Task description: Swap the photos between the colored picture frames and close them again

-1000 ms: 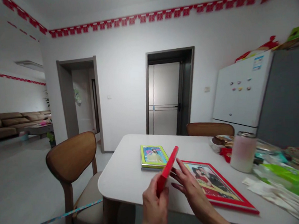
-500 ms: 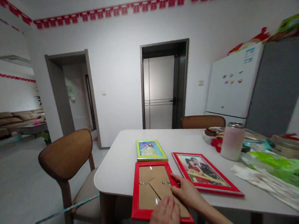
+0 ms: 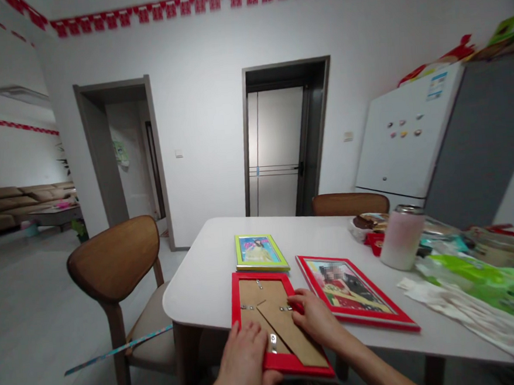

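Observation:
A red picture frame [image 3: 236, 299] lies face down at the near table edge, its brown backing board [image 3: 268, 294] and fold-out stand facing up. Metal clips sit on each side of the backing. My left hand [image 3: 249, 348] grips the frame's lower left corner, fingers over the border and thumb at the bottom edge. With curled fingers, my right hand [image 3: 313, 314] holds the right border beside the right clip [image 3: 285, 309]. A green-framed picture [image 3: 261, 252] lies just beyond. To the right is another red-framed picture [image 3: 356, 294], face up.
A pink and white bottle [image 3: 402, 238] stands on the white table [image 3: 197, 284] at the right. Near it are a green package [image 3: 487, 282] and white cloth-like gloves [image 3: 450, 314]. One wooden chair [image 3: 116, 261] stands at the left, another [image 3: 350, 202] behind the table.
My left hand has moved left from the lower clip to the frame's lower left corner. My right fingers have shifted up beside the right clip. The view has tilted slightly.

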`<state>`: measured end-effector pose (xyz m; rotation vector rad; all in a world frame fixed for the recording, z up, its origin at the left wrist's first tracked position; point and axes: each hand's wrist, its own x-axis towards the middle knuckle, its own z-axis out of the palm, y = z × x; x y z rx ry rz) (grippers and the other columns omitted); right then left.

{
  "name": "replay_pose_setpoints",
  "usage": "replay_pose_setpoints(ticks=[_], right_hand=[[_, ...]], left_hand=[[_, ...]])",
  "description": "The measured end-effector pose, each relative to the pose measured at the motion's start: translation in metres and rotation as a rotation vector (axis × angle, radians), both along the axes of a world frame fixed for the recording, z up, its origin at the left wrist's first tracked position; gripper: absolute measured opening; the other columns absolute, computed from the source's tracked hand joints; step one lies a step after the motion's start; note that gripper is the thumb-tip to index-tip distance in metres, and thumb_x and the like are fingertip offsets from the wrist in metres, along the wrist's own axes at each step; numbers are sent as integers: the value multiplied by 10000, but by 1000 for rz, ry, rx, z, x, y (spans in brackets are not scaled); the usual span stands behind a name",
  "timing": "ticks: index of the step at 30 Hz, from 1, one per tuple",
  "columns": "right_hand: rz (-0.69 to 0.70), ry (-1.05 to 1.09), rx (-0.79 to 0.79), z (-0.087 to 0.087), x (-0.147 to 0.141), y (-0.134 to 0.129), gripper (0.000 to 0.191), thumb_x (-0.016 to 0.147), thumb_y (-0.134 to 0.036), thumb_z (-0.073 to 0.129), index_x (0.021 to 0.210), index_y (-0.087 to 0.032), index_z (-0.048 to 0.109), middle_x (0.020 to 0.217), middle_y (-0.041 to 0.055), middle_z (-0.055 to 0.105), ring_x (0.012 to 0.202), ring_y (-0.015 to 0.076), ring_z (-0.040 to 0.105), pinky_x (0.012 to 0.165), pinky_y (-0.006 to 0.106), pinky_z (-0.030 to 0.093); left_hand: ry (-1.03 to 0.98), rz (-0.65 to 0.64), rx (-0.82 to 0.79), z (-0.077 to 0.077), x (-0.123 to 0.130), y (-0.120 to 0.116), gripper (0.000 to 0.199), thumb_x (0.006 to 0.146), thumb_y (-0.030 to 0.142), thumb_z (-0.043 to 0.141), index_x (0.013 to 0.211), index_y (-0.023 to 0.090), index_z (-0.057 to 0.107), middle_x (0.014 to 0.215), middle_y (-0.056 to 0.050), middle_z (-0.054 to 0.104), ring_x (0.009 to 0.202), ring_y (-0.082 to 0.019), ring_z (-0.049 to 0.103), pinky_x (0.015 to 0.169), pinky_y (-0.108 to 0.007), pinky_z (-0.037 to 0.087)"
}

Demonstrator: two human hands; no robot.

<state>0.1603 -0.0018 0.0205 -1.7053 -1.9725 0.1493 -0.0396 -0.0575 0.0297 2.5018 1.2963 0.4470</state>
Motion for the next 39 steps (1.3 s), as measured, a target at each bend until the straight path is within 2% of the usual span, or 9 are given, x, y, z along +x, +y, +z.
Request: replay_pose_setpoints(ticks=[5,14,17,19,22,24,26,33,39], right_hand=[[-35,-65,-33,5,-4,7,249,690,-208,430,770,-169,663,844,74,558,758,159,553,701,239,403],[-108,-118,-22,8,-10,11,246,727,-260,430,793,-188,656,825,78,548,751,187,556,643,270,390],[-112,-112,-15,11,-10,7,272,727,-275,443,899,-188,635,859,88,563,791,194,552,690,283,399],[-45,-90,11,15,-11,-1,307,709,-287,473,967,-197,614,974,101,555,902,209,522,785,305,381],[246,6,-83,21,-16,-18,261,664,-247,516,886,-230,651,1118,74,503,1024,206,462,875,306,341],[421,83,-201,24,-22,-27,238,646,-201,518,824,-245,669,1118,53,503,1016,185,471,866,288,355],[481,120,-235,25,-29,-32,238,640,-174,517,800,-252,674,1098,45,512,1011,176,471,868,284,351],[439,102,-92,19,-41,-28,133,658,-228,545,682,-233,677,970,40,564,930,169,487,828,283,358],[308,75,-11,16,-59,-2,253,740,-281,452,895,-202,636,947,56,588,879,155,519,773,245,365]], left_hand=[[-63,17,-59,6,-25,8,532,595,379,667,1058,165,518,1241,-94,436,1149,-214,362,1004,-348,182],[-112,60,-52,5,-22,7,645,560,338,699,1126,134,467,1192,-111,477,1101,-225,408,981,-321,223],[-117,76,-43,3,-23,8,681,555,349,701,1149,135,446,1194,-109,475,1101,-227,406,968,-310,244],[-127,82,-43,2,-24,8,701,547,360,703,1158,138,439,1201,-108,468,1104,-231,400,957,-306,260],[-130,70,-53,4,-23,9,631,554,353,697,1116,163,482,1194,-96,475,1098,-235,406,950,-319,269],[-124,65,-56,6,-22,9,571,566,337,690,1080,166,509,1181,-97,485,1093,-236,412,949,-329,269],[-122,64,-48,7,-21,9,551,571,327,687,1067,159,515,1156,-101,504,1078,-236,426,942,-327,277],[-147,73,-47,3,-20,8,619,579,335,677,1125,127,473,1167,-114,496,1089,-232,416,948,-307,271],[-153,66,-51,9,-19,7,619,577,306,676,1133,143,460,1162,-97,501,1073,-221,431,963,-308,249]])
